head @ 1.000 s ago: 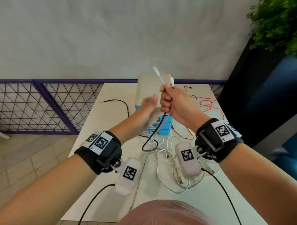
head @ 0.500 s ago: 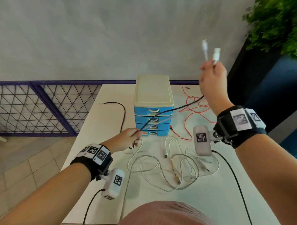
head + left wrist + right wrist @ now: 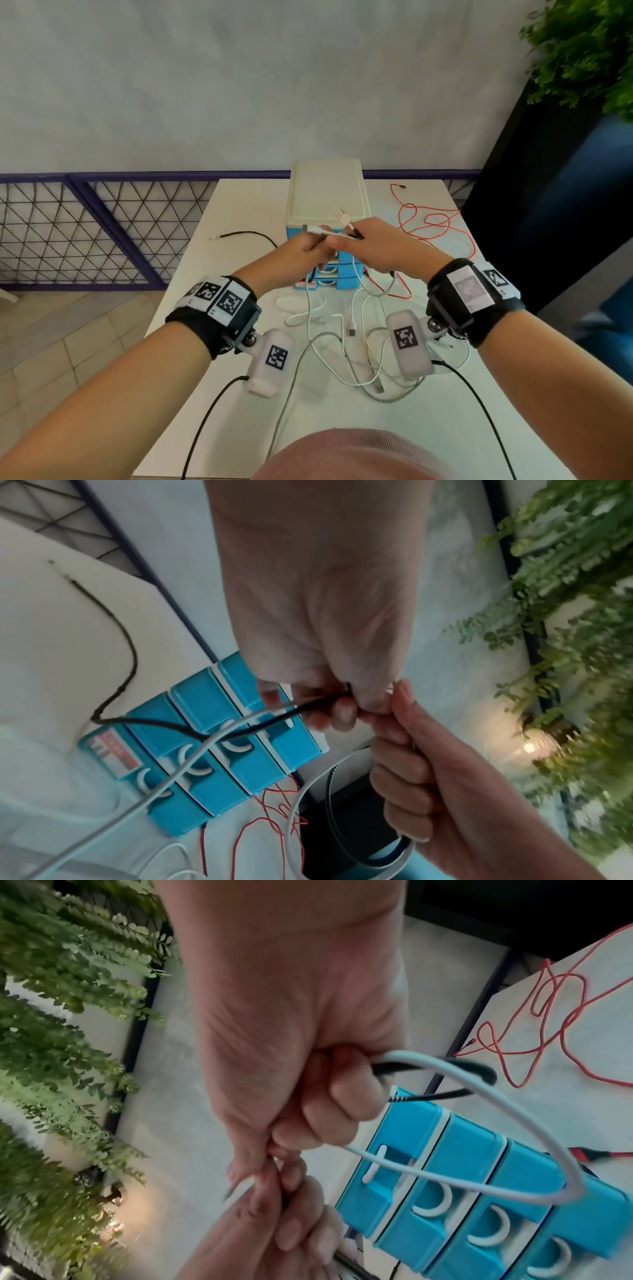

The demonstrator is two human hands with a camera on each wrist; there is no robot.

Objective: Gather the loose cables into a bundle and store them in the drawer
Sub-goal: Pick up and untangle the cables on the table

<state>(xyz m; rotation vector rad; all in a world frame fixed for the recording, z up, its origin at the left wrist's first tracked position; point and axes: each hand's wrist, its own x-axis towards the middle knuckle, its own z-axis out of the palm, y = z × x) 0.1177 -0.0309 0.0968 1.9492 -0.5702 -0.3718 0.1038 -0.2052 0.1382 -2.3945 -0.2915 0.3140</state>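
We grip the white cable [image 3: 327, 233] and black cable [image 3: 150, 721] with both hands, left hand [image 3: 294, 255] touching right hand [image 3: 371, 245], above the tabletop [image 3: 239, 205] before the drawers [image 3: 327, 192] at its far edge.

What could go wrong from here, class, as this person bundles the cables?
1. The black cable trails past the drawer unit; pulling may snag it there.
2. The white cables on the table overlap and may tangle when lifted.
3. Both hands are full, left hand and right hand, while every drawer looks closed.
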